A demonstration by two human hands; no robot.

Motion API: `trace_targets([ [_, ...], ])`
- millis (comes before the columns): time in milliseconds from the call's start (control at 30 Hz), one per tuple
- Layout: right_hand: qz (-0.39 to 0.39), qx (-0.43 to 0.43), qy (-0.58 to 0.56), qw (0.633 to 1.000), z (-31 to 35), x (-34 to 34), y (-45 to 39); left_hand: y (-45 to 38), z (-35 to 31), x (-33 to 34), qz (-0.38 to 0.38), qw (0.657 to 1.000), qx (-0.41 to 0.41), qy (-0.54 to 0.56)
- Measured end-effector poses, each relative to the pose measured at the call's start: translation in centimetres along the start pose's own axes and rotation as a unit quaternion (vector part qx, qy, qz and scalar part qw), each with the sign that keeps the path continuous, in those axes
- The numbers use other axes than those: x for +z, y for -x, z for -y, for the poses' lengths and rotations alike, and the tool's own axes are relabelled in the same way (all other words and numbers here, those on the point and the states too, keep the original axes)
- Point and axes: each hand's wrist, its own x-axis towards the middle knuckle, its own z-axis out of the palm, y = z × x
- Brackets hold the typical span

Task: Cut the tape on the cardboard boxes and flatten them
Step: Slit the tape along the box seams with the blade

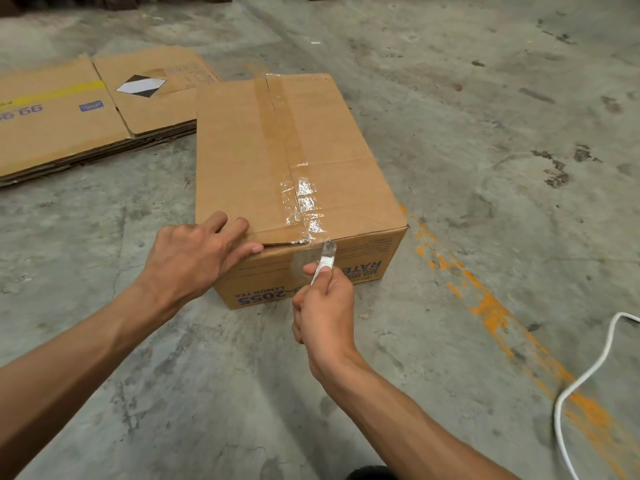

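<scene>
Two hands at work on one sealed cardboard box (263, 161) standing on the concrete floor (485, 133). My left hand (194, 258) lies palm-down on the near left corner of the box top, wrist bent, forearm reaching in from lower left; its fingers (239, 225) are spread and flat on the cardboard, gripping nothing, the thumb pressed along the front edge. My right hand (323, 313) comes up from lower right, curled into a fist around a small knife (325, 259), thumb braced on its back, fingers clamped on the handle. Blade points up and slightly away, tip touching the near top edge where the tape (287, 143) folds over onto the front face. Tape runs down the middle seam of the top, wrinkled and shiny near me; the flap edge by the blade looks slightly lifted and ragged. Blue print on the front face reads upside down to me. Flattened boxes (69, 112) stacked on the floor to the far left, well apart from my hands. White cable (585, 375) loops across the floor at right, beside an orange painted line (491, 306).
</scene>
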Motion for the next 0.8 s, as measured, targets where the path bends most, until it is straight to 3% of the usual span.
trace_targets([
  [133, 0.000, -0.022, 0.037, 0.999, -0.3, 0.5, 0.0, 0.1, 0.1, -0.1, 0.001, 1.000, 0.001, 0.004],
  [267, 0.061, 0.036, -0.004, 0.997, 1.4, -1.0, -0.5, -0.1, 0.0, -0.1, -0.001, 1.000, 0.001, 0.000],
  [333, 0.078, 0.019, 0.031, 0.996, 2.2, -2.1, -1.2, 0.0, -0.1, 0.0, -0.002, 1.000, -0.003, -0.003],
  [467, 0.041, -0.035, 0.130, 0.990, 1.2, -2.2, -2.5, 0.4, 0.0, 0.2, -0.013, 1.000, -0.008, -0.011],
  [600, 0.074, -0.021, 0.107, 0.991, 2.1, -2.6, -2.5, 0.5, -0.1, 0.3, -0.022, 1.000, -0.013, -0.011],
  [733, 0.012, -0.061, 0.122, 0.991, 0.6, -1.5, -3.0, 0.5, 0.0, 0.5, -0.035, 0.999, -0.012, -0.015],
  [800, 0.028, -0.041, 0.095, 0.994, 0.4, -1.4, -2.8, 0.6, 0.0, 0.6, -0.038, 0.999, -0.013, -0.013],
])
